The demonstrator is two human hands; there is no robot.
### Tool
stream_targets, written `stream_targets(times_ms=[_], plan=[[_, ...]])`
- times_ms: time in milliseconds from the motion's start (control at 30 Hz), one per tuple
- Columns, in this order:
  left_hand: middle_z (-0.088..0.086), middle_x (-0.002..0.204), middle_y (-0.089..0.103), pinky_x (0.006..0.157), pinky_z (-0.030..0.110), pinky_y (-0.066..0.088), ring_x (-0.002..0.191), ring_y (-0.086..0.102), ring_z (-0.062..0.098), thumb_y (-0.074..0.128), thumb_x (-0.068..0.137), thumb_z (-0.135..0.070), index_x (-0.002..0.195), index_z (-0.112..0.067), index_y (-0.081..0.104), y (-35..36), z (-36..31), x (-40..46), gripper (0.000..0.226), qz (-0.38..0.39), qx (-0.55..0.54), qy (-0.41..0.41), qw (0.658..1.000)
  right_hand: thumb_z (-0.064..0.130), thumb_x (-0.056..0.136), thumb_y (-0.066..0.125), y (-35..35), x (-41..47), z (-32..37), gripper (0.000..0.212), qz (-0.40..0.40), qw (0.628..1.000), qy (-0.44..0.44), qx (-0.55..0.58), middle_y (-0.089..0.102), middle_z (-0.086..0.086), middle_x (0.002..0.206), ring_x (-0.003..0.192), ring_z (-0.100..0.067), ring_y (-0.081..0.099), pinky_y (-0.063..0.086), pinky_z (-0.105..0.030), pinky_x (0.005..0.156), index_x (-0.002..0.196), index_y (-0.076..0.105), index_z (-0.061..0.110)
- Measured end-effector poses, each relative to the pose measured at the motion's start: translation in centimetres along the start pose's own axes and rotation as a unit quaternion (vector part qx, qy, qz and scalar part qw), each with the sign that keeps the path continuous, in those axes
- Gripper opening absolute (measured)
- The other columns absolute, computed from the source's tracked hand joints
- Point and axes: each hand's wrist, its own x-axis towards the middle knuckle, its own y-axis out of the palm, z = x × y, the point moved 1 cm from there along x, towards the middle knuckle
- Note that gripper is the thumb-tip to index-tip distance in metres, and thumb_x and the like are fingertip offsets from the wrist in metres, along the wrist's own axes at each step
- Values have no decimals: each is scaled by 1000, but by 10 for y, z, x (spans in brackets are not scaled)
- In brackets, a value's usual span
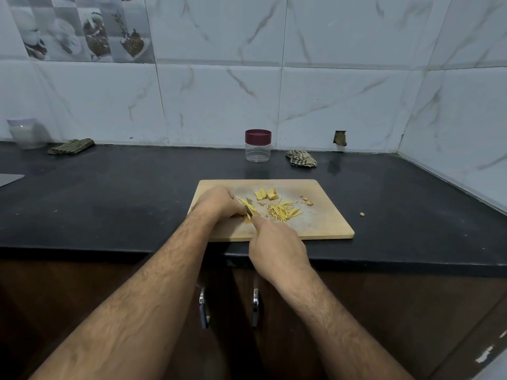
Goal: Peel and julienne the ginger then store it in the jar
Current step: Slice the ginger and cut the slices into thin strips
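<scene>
Ginger, head view: the root is seen in several states on a wooden cutting board (323, 223) laid on a dark counter (109, 204). A loose pile of thin yellow ginger strips (284, 212) lies near the middle of the board. Just beyond it, toward the far edge, a few thicker ginger slabs (266, 193) are grouped together. Small peel scraps (306, 201) are scattered to the right of the pile, and one stray scrap (362, 214) rests on the counter, right of the board.

At the left part of the board, the left hand (218, 202) is placed with curled fingers pressed down on a ginger piece (242, 201), of which only a yellow sliver is visible. The right hand (277, 246) is wrapped around the handle of a knife (249, 209); the blade is set just beside the left fingertips, at the held piece.

Far from the board, against the tiled wall, a clear jar (258, 150) is stood upright with its maroon lid on. A crumpled cloth (301, 158) lies to its right. A folded cloth (72, 146) and a clear plastic container (26, 134) are seen at the far left.
</scene>
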Motion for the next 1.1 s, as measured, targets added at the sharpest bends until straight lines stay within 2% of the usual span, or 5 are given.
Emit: stream_targets(times_ms=[300,533,800,967,1100], plan=[[1,83,71,80,34,54,91,67,21,79,74,-33,65,-19,67,0,-4,-2,21,-2,13,-9,1000,5,91,43,-4,0,6,40,13,999,-1,-31,49,-2,89,84,-23,46,38,-34,67,128,49,18],[5,89,73,83,36,55,93,68,22,82,73,-28,69,-17,71,-2,-1,1,16,17,1,-4,1000,6,92,43,-6,1,10,42,18,999,-1,-41,52,-2,93,86,-23,48,38,-34,69,132,49,18],[4,88,74,88,38,54,89,66,22,86,71,-22,67,-19,75,-4,0,4,11,45,-22,-5,999,8,93,42,-9,3,9,49,38,999,14,-28,61,-6,118,109,-26,56,41,-33,74,139,47,22],[3,86,74,89,38,54,96,68,23,86,70,-21,69,-18,77,-3,-1,4,10,43,-23,-2,999,7,92,43,-8,4,9,43,32,999,10,-37,57,-4,102,89,-23,49,40,-33,70,132,51,19],[4,87,75,90,39,55,97,69,24,86,71,-21,69,-17,77,-2,0,6,9,41,-25,2,999,5,91,43,-5,1,12,45,24,999,13,-39,60,-7,107,86,-22,46,39,-33,69,134,48,17]])
